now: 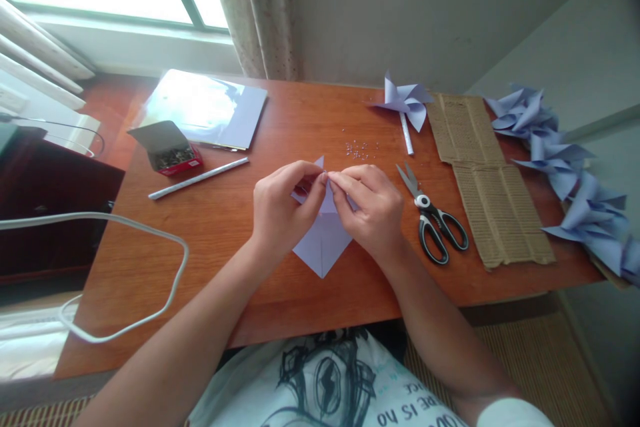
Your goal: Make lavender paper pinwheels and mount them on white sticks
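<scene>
Wooden bench (280, 120), reddish-brown, set against a pale wall under a bright window with a speckled curtain (255, 7).

Nearest: person's forearms reach in from the lower edge. Left hand (280, 210) and right hand (370, 207) meet at bench centre over a lilac paper sheet (323, 247). Sheet lies as a diamond; lower corner points toward the person, top tip shows just above the fingers. Both hands pinched shut on the paper's upper folds, thumbs and forefingers touching tip to tip. Hands cover the sheet's middle; what is folded beneath cannot be told.

Left of the hands: white cable (125, 227) loops over the bench edge. Farther left, a rolled white paper stick (197, 178) lies at a slant, and just beyond it an open red box of pins (173, 153), flap up.

Right of the hands: scissors (433, 217), black and white handles toward the person, blades closed, close to the right hand but apart. Beside them, corrugated cardboard strip (480, 173) running front to back.

Just beyond the hands: small scatter of pins (357, 148).

Far: glossy paper pad (205, 107) at back left; finished pinwheel (407, 107) on a stick at back right. Pile of lilac pinwheels (565, 167) runs along the right edge.
</scene>
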The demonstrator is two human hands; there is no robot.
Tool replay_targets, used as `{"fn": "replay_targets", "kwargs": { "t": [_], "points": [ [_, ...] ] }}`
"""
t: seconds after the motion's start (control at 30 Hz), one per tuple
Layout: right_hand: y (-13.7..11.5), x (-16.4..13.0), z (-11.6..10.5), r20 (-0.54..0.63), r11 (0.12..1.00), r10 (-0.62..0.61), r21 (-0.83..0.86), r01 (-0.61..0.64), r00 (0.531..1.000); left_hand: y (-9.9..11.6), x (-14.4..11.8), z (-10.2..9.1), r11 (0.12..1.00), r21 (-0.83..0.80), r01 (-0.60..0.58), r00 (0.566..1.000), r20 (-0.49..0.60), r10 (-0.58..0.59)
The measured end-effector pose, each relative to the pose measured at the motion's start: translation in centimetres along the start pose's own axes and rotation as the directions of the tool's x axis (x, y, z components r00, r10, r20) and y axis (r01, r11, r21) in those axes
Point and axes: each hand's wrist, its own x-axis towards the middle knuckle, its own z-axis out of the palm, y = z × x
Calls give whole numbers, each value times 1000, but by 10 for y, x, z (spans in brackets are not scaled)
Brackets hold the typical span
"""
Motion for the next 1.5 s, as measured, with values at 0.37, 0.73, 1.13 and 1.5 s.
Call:
{"fn": "replay_targets", "kwargs": {
  "t": [0.37,0.73,1.13,1.5],
  "points": [
    [-7,14,-18,91,921,261,275,-276,961,1,2,-2,998,-61,-12,1000,25,14],
    [5,14,-18,302,666,405,549,-505,863,7,1,-3,988,-128,-83,990,101,96],
    [2,16,-22,363,601,393,594,-535,845,8,1,-4,942,-331,57,987,160,-4],
    [2,17,-22,373,621,373,580,-527,849,6,2,-3,927,-370,58,988,156,0]
  ]
}}
